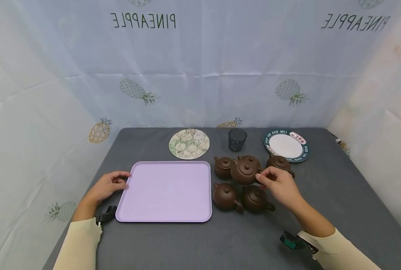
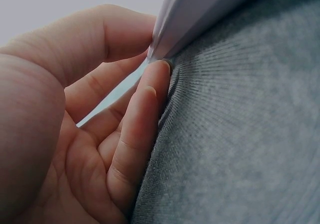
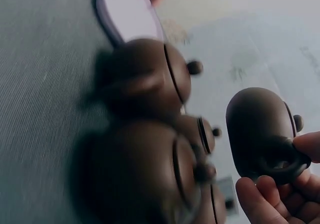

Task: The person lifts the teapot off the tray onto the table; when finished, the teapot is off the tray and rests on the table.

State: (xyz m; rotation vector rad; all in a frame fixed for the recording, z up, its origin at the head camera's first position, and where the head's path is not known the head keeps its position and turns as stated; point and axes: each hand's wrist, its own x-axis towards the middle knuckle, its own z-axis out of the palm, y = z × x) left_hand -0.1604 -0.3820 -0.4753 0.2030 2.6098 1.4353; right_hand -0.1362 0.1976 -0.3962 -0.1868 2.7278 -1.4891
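My left hand (image 1: 106, 186) is at the left edge of a lilac rectangular tray (image 1: 165, 192). In the left wrist view, the thumb lies on the tray rim (image 2: 172, 19) with the fingertips against it from the table side, pinching the edge. With thumb and fingers, my right hand (image 1: 280, 186) grips the handle of a dark brown teapot (image 1: 246, 171). The right wrist view shows this teapot (image 3: 257, 129) raised above the others, its round-knobbed lid on. Similar lidded teapots stand around it: one behind left (image 1: 223, 168), one behind right (image 1: 279, 163), two in front (image 1: 225, 197).
Behind the teapots stands a dark cup (image 1: 237, 139). A round patterned mat (image 1: 189, 144) lies behind the tray, and a white plate with a green rim (image 1: 286, 145) is at the back right. Grey cloth covers the table (image 1: 187, 243); pineapple-print curtains hang around it.
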